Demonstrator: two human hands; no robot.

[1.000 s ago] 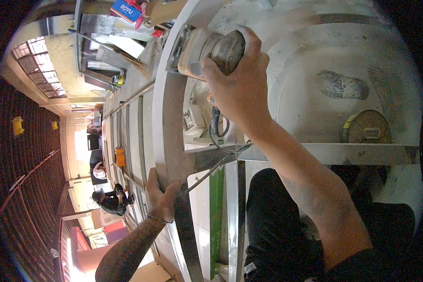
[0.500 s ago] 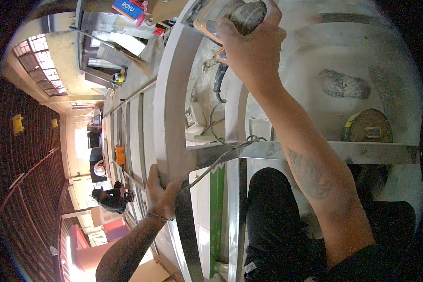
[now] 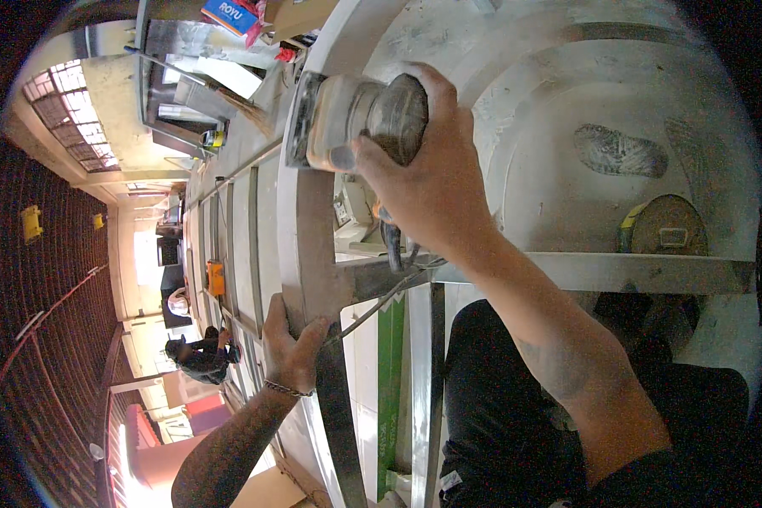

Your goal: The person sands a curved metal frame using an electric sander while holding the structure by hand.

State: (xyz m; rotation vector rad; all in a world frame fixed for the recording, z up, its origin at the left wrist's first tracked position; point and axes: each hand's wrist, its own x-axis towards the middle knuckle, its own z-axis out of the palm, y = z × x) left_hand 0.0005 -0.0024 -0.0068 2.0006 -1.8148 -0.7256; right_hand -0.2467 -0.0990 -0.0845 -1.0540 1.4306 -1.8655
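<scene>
Clerk: Where is the tool, and who holds it?

Inspector: The power sander (image 3: 347, 123) rests with its flat plate against the upper part of the curved rail (image 3: 307, 229). The right hand (image 3: 438, 173) has its fingers curled around the dark rounded grip, thumb on the near side. The left hand (image 3: 295, 351) straddles the rail lower down, thumb and forefinger spread; its other fingers are hidden.

Clerk: How far along is the work?

Inspector: Judged to be mid-pass. The rail looks pale and smooth above the left hand; below it, the inner face is darker and may be left to do. Whether any stretch is finished cannot be told.

Clerk: Any change from the frame half a second ago?

Inspector: Yes. The sander sits lower along the rail, nearer the left hand, and its black cord sleeve (image 3: 392, 245) now hangs close to the crossbar (image 3: 381, 278). The left hand keeps its place. The round yellow-edged object (image 3: 669, 227) on the pale panel (image 3: 559, 186) is unmoved.
</scene>
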